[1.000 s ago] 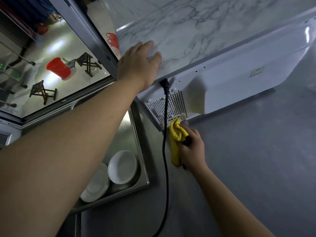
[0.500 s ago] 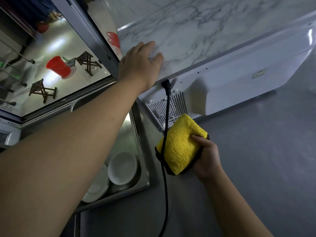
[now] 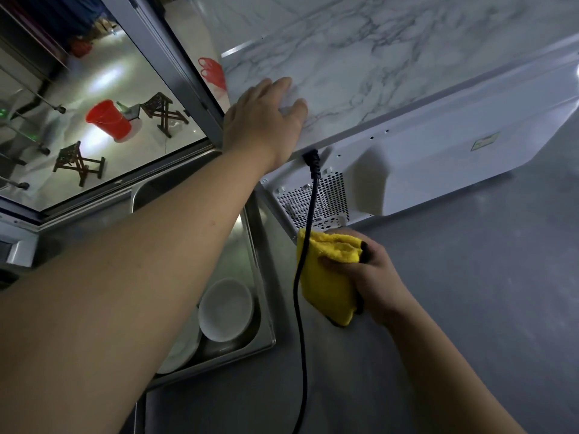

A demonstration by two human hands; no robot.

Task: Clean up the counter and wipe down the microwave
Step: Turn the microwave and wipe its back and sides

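Microwave [image 3: 438, 158] sits on grey counter [image 3: 470, 308], back panel toward the person, long axis running left-right, marble-pattern top. Vent grille [image 3: 316, 198] at the microwave's left back corner; black power cord [image 3: 300, 292] drops from there. Right hand [image 3: 372, 277] grips folded yellow cloth [image 3: 329, 277], just below the grille, nearest the work. Left hand [image 3: 263, 120] lies flat, fingers straight, on the microwave's top left corner, bracing. Left of the microwave: steel tray [image 3: 263, 296] with white bowls [image 3: 225, 308].
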